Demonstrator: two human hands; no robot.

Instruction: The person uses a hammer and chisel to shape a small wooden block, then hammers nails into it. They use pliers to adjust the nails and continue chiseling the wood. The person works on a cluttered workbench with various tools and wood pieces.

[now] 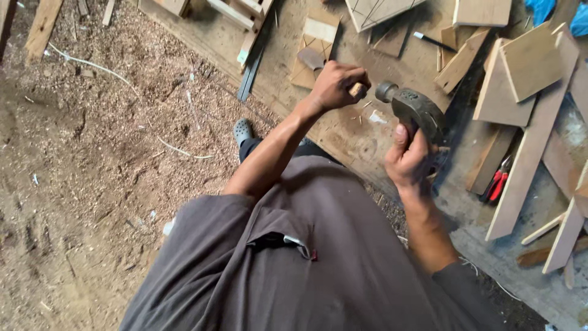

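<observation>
My left hand [334,83] is closed around a small light wooden piece [358,90], held just above the wooden workbench [355,138]. My right hand [407,162] grips a dark grey power drill [419,110] by its handle. The drill's metal chuck [386,91] points at the wooden piece and sits very close to it; I cannot tell whether they touch. My grey shirt fills the bottom of the view, and a grey clog [243,130] on my foot shows below the left arm.
Several cut boards and strips [527,67] lie across the right of the bench. Red-handled pliers [497,184] rest among them. A black marker [432,40] lies further back. The floor [92,153] is covered in sawdust, with a white cable [86,61].
</observation>
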